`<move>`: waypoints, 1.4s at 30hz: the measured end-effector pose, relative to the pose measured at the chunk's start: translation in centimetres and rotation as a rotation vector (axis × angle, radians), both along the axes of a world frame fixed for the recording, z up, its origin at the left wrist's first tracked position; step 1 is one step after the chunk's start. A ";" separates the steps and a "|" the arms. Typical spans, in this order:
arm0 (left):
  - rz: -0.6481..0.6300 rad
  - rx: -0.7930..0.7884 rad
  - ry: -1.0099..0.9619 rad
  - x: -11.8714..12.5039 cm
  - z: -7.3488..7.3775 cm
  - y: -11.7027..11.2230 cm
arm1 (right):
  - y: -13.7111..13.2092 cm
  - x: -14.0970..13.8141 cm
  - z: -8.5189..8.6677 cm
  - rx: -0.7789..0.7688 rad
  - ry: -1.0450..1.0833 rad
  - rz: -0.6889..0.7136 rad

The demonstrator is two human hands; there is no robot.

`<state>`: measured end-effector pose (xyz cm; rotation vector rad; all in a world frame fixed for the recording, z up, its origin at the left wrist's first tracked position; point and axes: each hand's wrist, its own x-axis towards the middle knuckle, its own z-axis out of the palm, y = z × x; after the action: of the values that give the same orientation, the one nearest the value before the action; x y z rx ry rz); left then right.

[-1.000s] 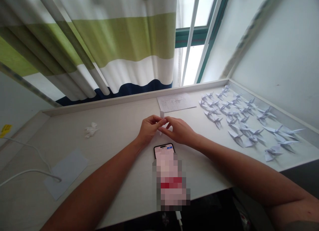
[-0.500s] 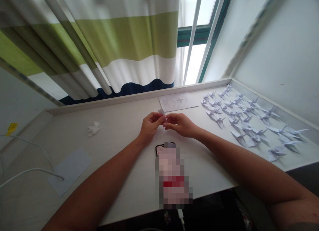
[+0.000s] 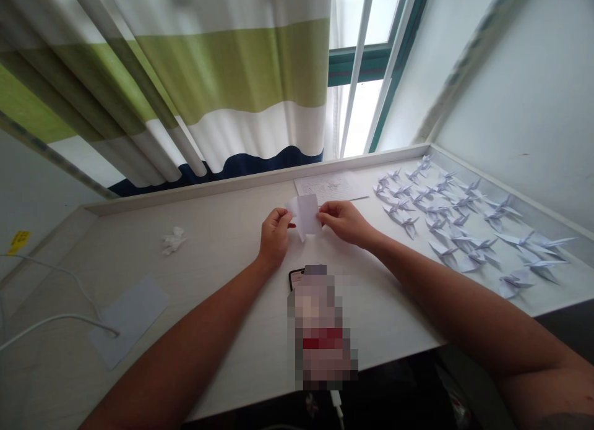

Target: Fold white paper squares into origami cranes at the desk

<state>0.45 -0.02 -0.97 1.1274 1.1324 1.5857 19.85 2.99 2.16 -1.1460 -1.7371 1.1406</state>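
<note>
A small pale folded paper piece (image 3: 306, 215) is held up above the white desk (image 3: 223, 244). My left hand (image 3: 275, 235) pinches its left edge and my right hand (image 3: 344, 222) pinches its right edge, with the paper spread open between them. Just below my hands a phone (image 3: 320, 325) lies on the desk, its screen blurred out. Several finished paper cranes (image 3: 445, 223) stand in rows on the right part of the desk.
A printed sheet (image 3: 329, 187) lies at the desk's back edge. A crumpled paper scrap (image 3: 174, 240) and a flat pale sheet (image 3: 127, 318) lie at the left, with a white cable (image 3: 55, 322) over it. A striped curtain (image 3: 185, 83) and window are behind.
My hands have moved apart and a little up. The paper, pinched small between my fingertips before, is now spread open into a wider shape.
</note>
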 end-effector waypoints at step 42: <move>-0.235 -0.158 -0.077 -2.0 0.4 0.2 | 0.4 -2.3 -2.6 -0.203 0.406 0.110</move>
<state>-1.56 0.19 -0.54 1.0450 1.0158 1.3239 17.58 3.37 -0.40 -0.8644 -1.4069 1.5265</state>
